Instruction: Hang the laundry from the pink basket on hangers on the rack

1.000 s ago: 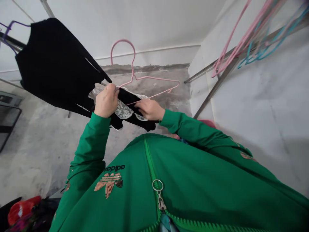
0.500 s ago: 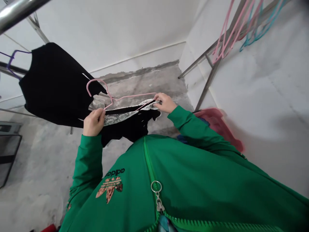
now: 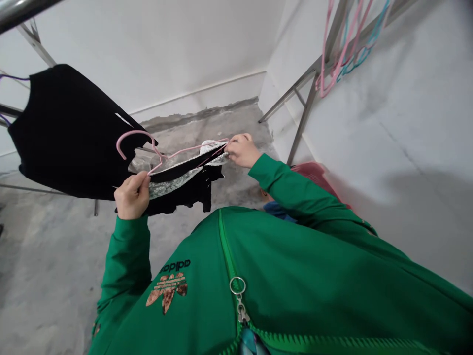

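A pink clothes hanger (image 3: 136, 132) is set inside the wide neck opening of a black garment (image 3: 185, 199) edged with white lace (image 3: 173, 184). My left hand (image 3: 132, 196) pinches the garment's left corner together with that end of the hanger. At the opposite end, the fingers of my right hand (image 3: 244, 151) are closed on the lace edge and the hanger's tip. The hook points up and to the left, free of any rail. Below the lace, the black cloth hangs loosely, partly hidden behind my jacket front.
To the left, a black top (image 3: 70, 138) hangs on a purple hanger (image 3: 15, 77). Pink hangers (image 3: 342, 59) and blue ones (image 3: 364, 55) dangle from a metal frame (image 3: 305, 116) at right. Behind my right arm are a pink basket (image 3: 314, 175) and blue cloth (image 3: 279, 211).
Both hands and the hanger with the garment have shifted left in view, as has the background. The garment's right end is raised slightly, with more lace showing behind the hanger.
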